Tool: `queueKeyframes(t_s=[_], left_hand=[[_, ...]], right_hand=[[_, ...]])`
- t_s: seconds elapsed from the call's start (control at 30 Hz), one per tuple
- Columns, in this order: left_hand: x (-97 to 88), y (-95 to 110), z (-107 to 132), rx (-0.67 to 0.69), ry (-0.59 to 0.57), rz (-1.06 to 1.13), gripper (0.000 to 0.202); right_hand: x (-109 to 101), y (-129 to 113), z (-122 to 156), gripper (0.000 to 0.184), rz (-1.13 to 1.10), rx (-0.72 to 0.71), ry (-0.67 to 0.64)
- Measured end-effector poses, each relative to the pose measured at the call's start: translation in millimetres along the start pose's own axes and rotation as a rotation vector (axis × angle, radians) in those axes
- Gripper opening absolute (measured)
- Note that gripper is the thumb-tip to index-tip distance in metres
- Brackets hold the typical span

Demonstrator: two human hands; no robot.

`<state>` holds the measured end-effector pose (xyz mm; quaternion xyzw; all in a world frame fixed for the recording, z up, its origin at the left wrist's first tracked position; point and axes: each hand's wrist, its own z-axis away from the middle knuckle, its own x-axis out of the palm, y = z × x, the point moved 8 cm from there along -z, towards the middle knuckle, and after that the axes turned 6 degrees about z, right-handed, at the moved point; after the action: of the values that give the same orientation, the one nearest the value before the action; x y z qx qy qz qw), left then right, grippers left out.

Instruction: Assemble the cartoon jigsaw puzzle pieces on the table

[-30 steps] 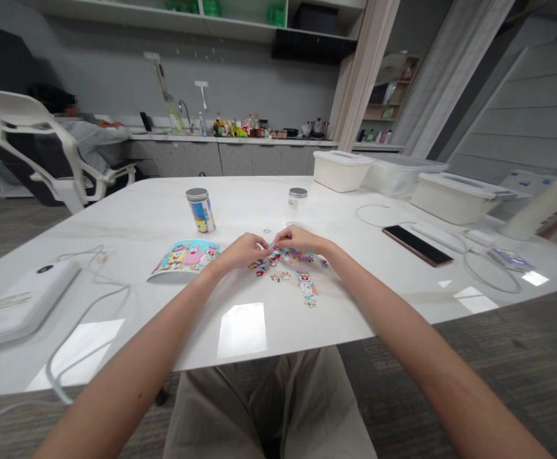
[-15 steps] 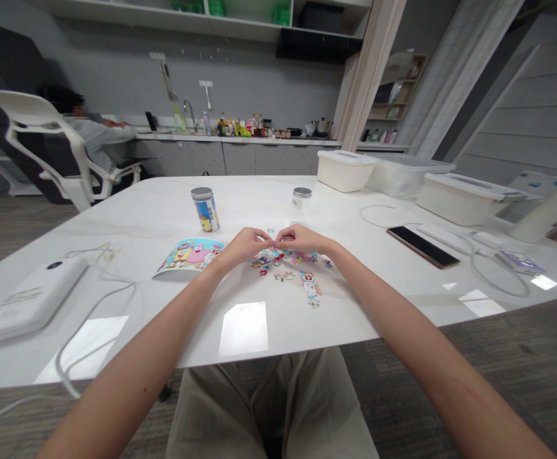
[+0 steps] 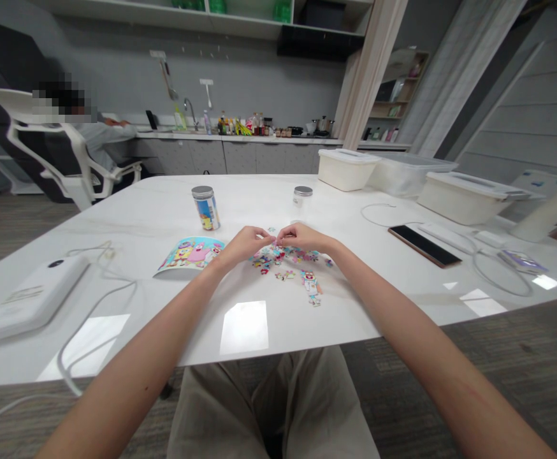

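A white stone-topped counter [image 3: 130, 217] fills the middle of the view, with a seated person in a white office chair [image 3: 56, 150] well beyond its far left corner. Along the counter's far right side stand two white plastic storage boxes [image 3: 345, 169] and a clear plastic box [image 3: 412, 173]. A flat white device [image 3: 32, 296] with a trailing white cable [image 3: 94, 299] lies at the counter's near left, and a black smartphone [image 3: 424, 246] lies face up at its right.

Near the counter's middle lie a printed cartoon card [image 3: 190, 254], a tall labelled jar [image 3: 206, 208] with a metal lid, and a small clear jar [image 3: 302, 197], also metal-lidded.

The left hand [image 3: 245, 247] and right hand [image 3: 302, 237] are together at the counter's centre, fingertips meeting just above a loose scatter of small colourful cartoon puzzle pieces [image 3: 278, 258]. Whether they pinch a piece is too small to tell. A joined cartoon figure [image 3: 311, 285] lies at the scatter's near edge.
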<state>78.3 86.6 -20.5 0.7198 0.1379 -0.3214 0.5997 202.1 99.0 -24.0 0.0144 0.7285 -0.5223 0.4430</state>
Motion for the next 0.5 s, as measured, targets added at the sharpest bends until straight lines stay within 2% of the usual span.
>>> queueKeyframes(t_s=[0.23,0.37,0.5], left_hand=[[4.5,6,7,0.047,-0.089,-0.188,0.023],[5.5,5,7,0.049,-0.093,-0.256,0.027],[5.7,5,6,0.060,-0.087,-0.325,0.028]], right_hand=[[-5,8,-1,0.029,0.199,0.060,0.050],[-4,9,-3,0.023,0.224,0.054,0.063],[-16,11,-2,0.023,0.191,0.030,0.146]])
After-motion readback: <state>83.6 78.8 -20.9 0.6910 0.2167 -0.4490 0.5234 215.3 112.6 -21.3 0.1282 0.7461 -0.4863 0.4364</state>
